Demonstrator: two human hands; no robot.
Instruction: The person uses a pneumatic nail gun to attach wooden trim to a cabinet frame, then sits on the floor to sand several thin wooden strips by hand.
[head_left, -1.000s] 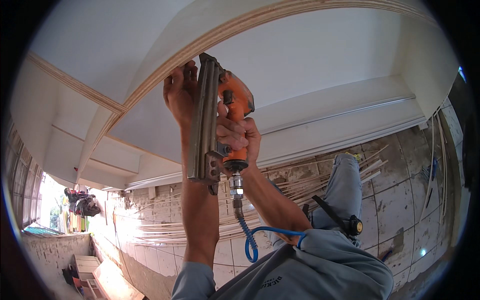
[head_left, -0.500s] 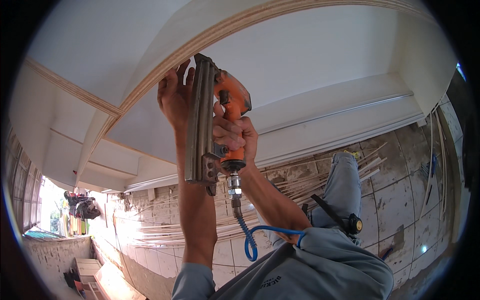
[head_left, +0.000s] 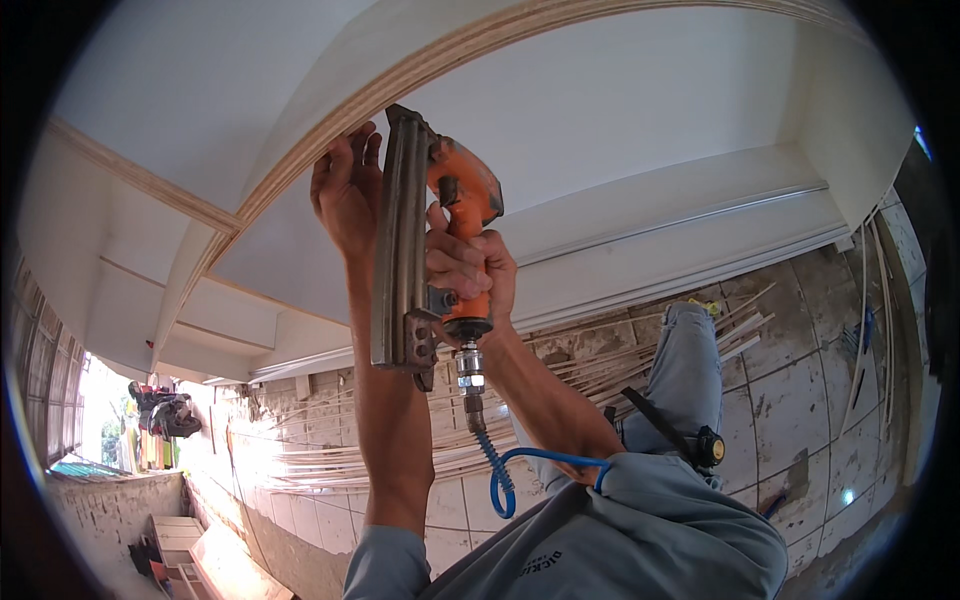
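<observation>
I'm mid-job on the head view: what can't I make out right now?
All in the head view:
- Part of the left hand: hidden behind the metal magazine.
- Whether the orange nail gun touches the plywood edge: contact too small to tell.
- Far end of the blue hose: covered by the grey shirt.
- What the dark bundle is: too small, beside glare.
</observation>
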